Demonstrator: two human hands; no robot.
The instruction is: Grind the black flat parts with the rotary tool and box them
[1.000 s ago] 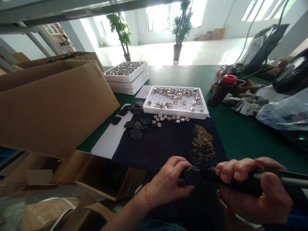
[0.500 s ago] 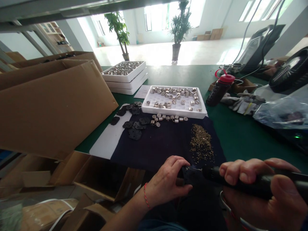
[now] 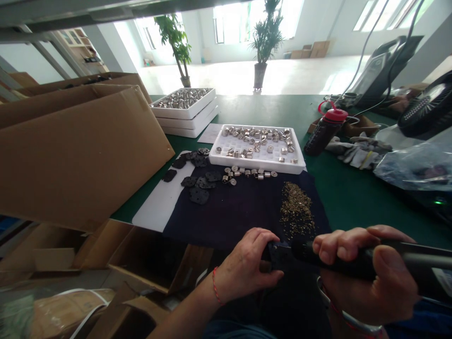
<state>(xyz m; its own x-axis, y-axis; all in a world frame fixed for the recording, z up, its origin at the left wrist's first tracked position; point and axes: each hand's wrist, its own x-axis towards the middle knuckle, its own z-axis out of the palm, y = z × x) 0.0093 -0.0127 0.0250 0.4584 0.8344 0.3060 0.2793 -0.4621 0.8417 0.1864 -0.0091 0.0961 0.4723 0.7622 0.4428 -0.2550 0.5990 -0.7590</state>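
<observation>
Between the thumb and fingers of my left hand (image 3: 249, 261) is a black plate (image 3: 280, 256), held near the table's front edge. My right hand (image 3: 367, 268) is wrapped round a black electric screwdriver (image 3: 363, 261) lying sideways, its tip end close against the plate. The bit itself is hard to make out. Just beyond the hands, a pile of tiny brass-coloured screws (image 3: 296, 207) lies on a dark cloth (image 3: 229, 212). Several black plates (image 3: 199, 195) like the held one lie at the cloth's left, and several metal cylinders (image 3: 247, 173) form a loose row behind.
A white tray (image 3: 257, 165) of metal cylinders stands behind the cloth, with stacked trays (image 3: 190, 123) to its left. A large cardboard box (image 3: 81, 155) fills the left side. At the right are a red-lidded bottle (image 3: 325, 129), gloves (image 3: 360, 150) and a plastic bag (image 3: 416, 165).
The screwdriver and my right hand have moved left, bringing the tool's nose up to the plate and covering the bit. My left hand keeps its hold, almost unmoved.
</observation>
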